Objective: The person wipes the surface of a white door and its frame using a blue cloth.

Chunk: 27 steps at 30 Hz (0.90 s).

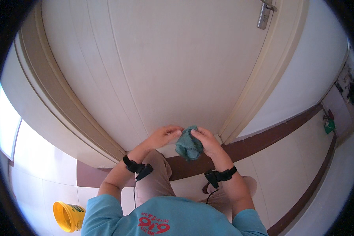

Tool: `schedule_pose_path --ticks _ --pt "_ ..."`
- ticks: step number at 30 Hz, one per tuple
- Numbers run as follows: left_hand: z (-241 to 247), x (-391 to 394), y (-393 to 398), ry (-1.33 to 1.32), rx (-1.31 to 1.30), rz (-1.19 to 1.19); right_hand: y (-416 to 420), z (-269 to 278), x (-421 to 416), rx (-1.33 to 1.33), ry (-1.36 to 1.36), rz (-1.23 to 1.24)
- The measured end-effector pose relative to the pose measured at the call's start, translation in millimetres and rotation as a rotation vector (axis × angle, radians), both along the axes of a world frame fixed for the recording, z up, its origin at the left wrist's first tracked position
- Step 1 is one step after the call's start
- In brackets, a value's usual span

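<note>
A bunched green cloth [189, 146] hangs in front of my body, low before a pale door [180, 65]. My right hand [207, 141] grips its upper right side, with the thumb pressed over the folds. At the cloth's upper left edge is my left hand [167, 137], its fingers bent towards the fabric. Whether those fingertips pinch the cloth or only touch it, I cannot tell. Each wrist wears a black strap with a small box and a cable.
A yellow bucket [68, 216] stands on the tiled floor at lower left. The door has a metal lever handle [265, 14] at upper right, within a cream frame [262, 79]. A dark red border [271, 137] crosses the floor. Far right lies a small green object [329, 126].
</note>
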<state>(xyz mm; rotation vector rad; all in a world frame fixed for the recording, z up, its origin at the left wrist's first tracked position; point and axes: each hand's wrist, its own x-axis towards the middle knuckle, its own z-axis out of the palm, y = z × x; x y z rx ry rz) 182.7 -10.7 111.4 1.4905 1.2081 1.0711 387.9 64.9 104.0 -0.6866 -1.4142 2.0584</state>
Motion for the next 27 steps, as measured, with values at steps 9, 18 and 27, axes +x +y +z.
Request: schedule_pose_path --ticks 9,18,27 --pt "-20.4 -1.7 4.8 -0.161 -0.124 0.079 7.4 -14.1 -12.3 0.820 -0.392 -0.269" --pt "-45.5 -19.6 8.3 -0.212 -0.194 0.214 23.8 -65.6 -37.0 -0.121 -0.094 0.128" --pt "-75.9 -88.2 -49.1 -1.144 -0.310 0.392 93.6 124.9 -68.6 0.587 0.188 -0.749"
